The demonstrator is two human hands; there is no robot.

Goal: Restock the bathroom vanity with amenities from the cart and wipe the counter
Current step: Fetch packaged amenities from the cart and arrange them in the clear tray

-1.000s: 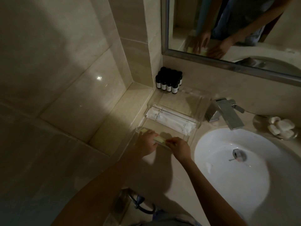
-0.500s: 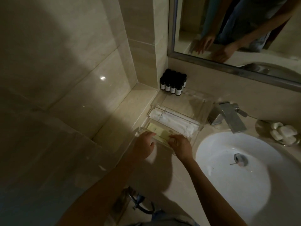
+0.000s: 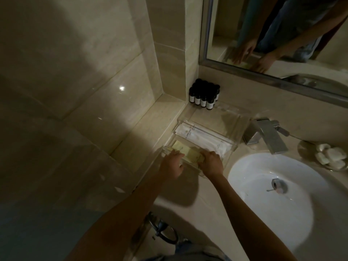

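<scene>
the step here is to set the pale yellow flat packets neatly into the front part of the clear plastic tray. the tray sits on the beige stone bench, in the corner between the wall and the white round sink. the yellow packets lie flat in that front part, a bit crooked, one partly over another.

the two hands are near each other but not touching. the left hand reaches over the front wall of the tray, and its fingers lie on the left end of the packets and push down. the right hand has its fingers bent round the right end of the packets and grips them.

to do this well, i think the hands should slide the packets until their edges line up with the tray walls, then pat them flat. go slow, since the tray looks light and could slip on the smooth bench. do not bump the long white paper packets in the middle part just behind. the small dark bottles with white labels stand in a tight bunch behind the tray, well away from the hands. no cloth is in view, so i think the wipe comes later.
</scene>
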